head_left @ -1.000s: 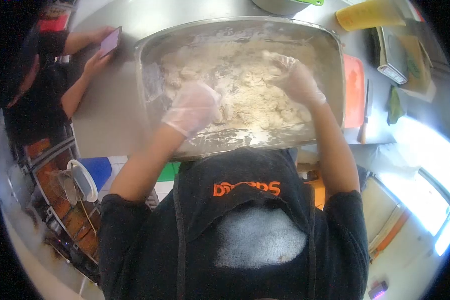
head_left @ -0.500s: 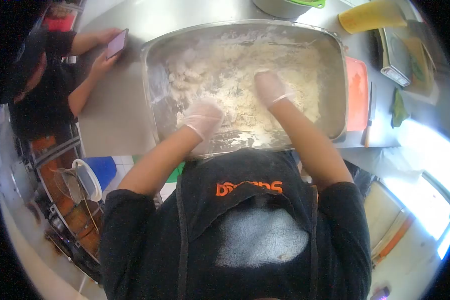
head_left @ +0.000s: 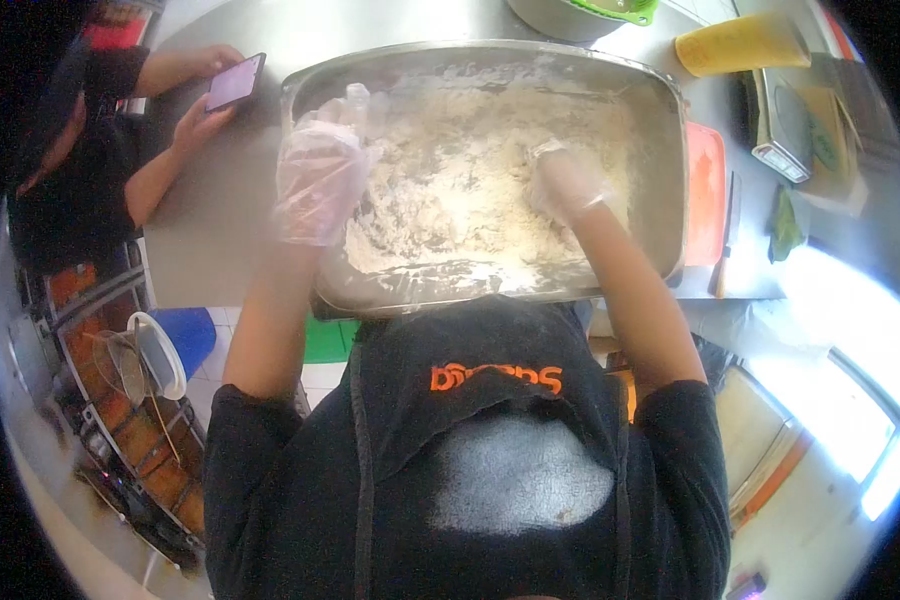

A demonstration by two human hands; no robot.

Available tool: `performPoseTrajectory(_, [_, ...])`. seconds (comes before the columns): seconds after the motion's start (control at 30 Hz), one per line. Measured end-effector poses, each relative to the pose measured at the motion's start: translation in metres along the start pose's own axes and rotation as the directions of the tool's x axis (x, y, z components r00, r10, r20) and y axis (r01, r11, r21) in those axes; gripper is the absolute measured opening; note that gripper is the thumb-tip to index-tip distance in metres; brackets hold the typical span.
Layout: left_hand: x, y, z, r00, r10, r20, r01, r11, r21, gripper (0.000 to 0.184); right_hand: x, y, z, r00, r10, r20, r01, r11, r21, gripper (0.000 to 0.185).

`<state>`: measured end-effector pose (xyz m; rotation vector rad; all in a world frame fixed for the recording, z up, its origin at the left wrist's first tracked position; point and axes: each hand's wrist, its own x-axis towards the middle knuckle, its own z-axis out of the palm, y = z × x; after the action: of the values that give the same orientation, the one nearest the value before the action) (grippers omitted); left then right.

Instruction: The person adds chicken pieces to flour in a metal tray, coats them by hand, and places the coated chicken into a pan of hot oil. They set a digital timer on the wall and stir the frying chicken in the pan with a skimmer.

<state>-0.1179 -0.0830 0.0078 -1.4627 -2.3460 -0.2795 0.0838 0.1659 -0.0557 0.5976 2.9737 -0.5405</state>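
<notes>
Flour mixture [head_left: 450, 205] lay spread inside rectangular metal pan [head_left: 660, 180] on steel table [head_left: 215, 240] | gloved left hand [head_left: 320, 182] at pan's left end, one finger extended, grip could not be told | gloved right hand [head_left: 568, 185] touched mixture right of centre; fingers blurred, apart or together could not be told
</notes>
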Motion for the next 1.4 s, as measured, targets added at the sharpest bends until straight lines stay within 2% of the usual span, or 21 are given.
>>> performPoseTrajectory(0.17, [-0.026, 0.033, 0.025, 0.918, 0.054, 0.393, -0.014, 0.995, -0.104, 0.015, 0.016, 0.032, 0.035, 0.931, 0.247, 0.27, -0.222, 0.968, -0.119, 0.041])
performPoseTrajectory(0.23, [-0.027, 0.056, 0.024, 0.869, 0.115, 0.482, -0.048, 0.988, -0.148, 0.013, 0.014, 0.005, -0.009, 0.952, 0.157, 0.261, -0.205, 0.964, 0.167, 0.041])
performPoseTrajectory(0.3, [-0.02, 0.075, 0.021, 0.653, 0.12, 0.748, -0.009, 0.989, -0.15, 0.009, 0.013, -0.005, -0.029, 0.947, 0.184, 0.261, -0.273, 0.891, 0.363, 0.041])
performPoseTrajectory(0.33, [-0.03, 0.077, 0.037, 0.656, 0.113, 0.746, -0.002, 0.989, -0.148, 0.009, 0.013, -0.005, -0.035, 0.935, 0.225, 0.273, -0.343, 0.765, 0.546, 0.041])
performPoseTrajectory(0.43, [-0.054, 0.087, 0.084, 0.75, 0.107, 0.653, -0.048, 0.993, -0.108, 0.009, 0.02, 0.018, -0.027, 0.945, 0.276, 0.177, -0.312, 0.922, 0.23, 0.041])
performPoseTrajectory(0.57, [-0.031, 0.077, 0.044, 0.663, 0.194, 0.723, -0.093, 0.98, -0.177, 0.013, 0.027, -0.026, -0.047, 0.899, 0.3, 0.32, -0.404, 0.851, 0.336, 0.044])
performPoseTrajectory(0.63, [-0.021, 0.07, 0.032, 0.584, 0.149, 0.798, -0.025, 0.986, -0.166, 0.015, 0.026, -0.036, -0.044, 0.944, 0.119, 0.307, -0.329, 0.346, 0.879, 0.046])
performPoseTrajectory(0.67, [-0.026, 0.058, 0.034, 0.614, 0.079, 0.785, 0.021, 0.993, -0.116, 0.015, 0.025, -0.033, -0.048, 0.943, 0.129, 0.308, -0.333, 0.341, 0.879, 0.046])
performPoseTrajectory(0.73, [-0.029, 0.04, 0.027, 0.636, 0.011, 0.771, 0.069, 0.995, -0.071, 0.016, 0.029, -0.027, -0.055, 0.986, 0.079, 0.149, -0.168, 0.495, 0.853, 0.046])
performPoseTrajectory(0.77, [-0.022, 0.03, 0.013, 0.703, -0.059, 0.709, 0.077, 0.997, 0.007, 0.015, 0.028, -0.015, -0.05, 0.998, 0.064, -0.008, -0.042, 0.731, 0.681, 0.045])
performPoseTrajectory(0.8, [-0.015, 0.023, 0.004, 0.764, -0.127, 0.633, 0.093, 0.992, 0.087, 0.013, 0.028, -0.009, -0.048, 0.998, 0.063, -0.008, -0.041, 0.731, 0.681, 0.045])
performPoseTrajectory(0.83, [-0.012, 0.022, 0.0, 0.764, -0.128, 0.632, 0.094, 0.992, 0.087, 0.013, 0.027, -0.004, -0.048, 0.972, 0.13, 0.197, -0.206, 0.875, 0.439, 0.042])
performPoseTrajectory(0.87, [-0.007, 0.023, -0.003, 0.919, -0.111, 0.378, 0.06, 0.988, 0.145, 0.012, 0.026, 0.0, -0.045, 0.898, 0.245, 0.365, -0.312, 0.94, 0.137, 0.039])
performPoseTrajectory(0.9, [-0.003, 0.026, -0.004, 0.994, -0.064, 0.092, 0.043, 0.977, 0.208, 0.011, 0.017, 0.006, -0.032, 0.944, 0.11, 0.311, -0.125, 0.992, 0.029, 0.035])
performPoseTrajectory(0.97, [-0.01, 0.042, 0.009, 0.96, 0.072, 0.269, -0.108, 0.986, 0.123, 0.01, 0.0, 0.01, 0.003, 0.961, -0.039, 0.272, 0.067, 0.993, -0.094, 0.031])
performPoseTrajectory(1.03, [-0.007, 0.067, 0.018, 0.745, 0.274, 0.608, -0.27, 0.958, -0.101, 0.008, -0.003, 0.0, 0.027, 0.896, 0.243, 0.372, -0.126, 0.942, -0.312, 0.024])
performPoseTrajectory(1.07, [-0.003, 0.082, 0.021, 0.573, 0.338, 0.746, -0.269, 0.938, -0.219, 0.009, -0.001, 0.001, 0.024, 0.897, 0.239, 0.371, -0.121, 0.941, -0.315, 0.024])
performPoseTrajectory(1.17, [-0.045, 0.113, 0.068, 0.708, 0.491, 0.507, -0.331, 0.865, -0.376, 0.01, 0.006, -0.003, 0.001, 0.887, 0.226, 0.402, -0.198, 0.974, -0.11, 0.023])
performPoseTrajectory(1.27, [-0.044, 0.12, 0.071, 0.644, 0.481, 0.595, -0.261, 0.869, -0.42, 0.012, 0.022, -0.03, -0.045, 0.908, 0.117, 0.403, -0.117, 0.993, -0.025, 0.025])
performPoseTrajectory(1.33, [-0.046, 0.111, 0.072, 0.647, 0.46, 0.608, -0.208, 0.874, -0.44, 0.012, 0.024, -0.049, -0.067, 0.997, -0.02, 0.081, -0.026, 0.846, 0.532, 0.028])
performPoseTrajectory(1.4, [-0.044, 0.097, 0.062, 0.647, 0.434, 0.627, -0.152, 0.879, -0.452, 0.012, 0.033, -0.025, -0.073, 0.999, 0.034, 0.012, -0.036, 0.94, 0.34, 0.029])
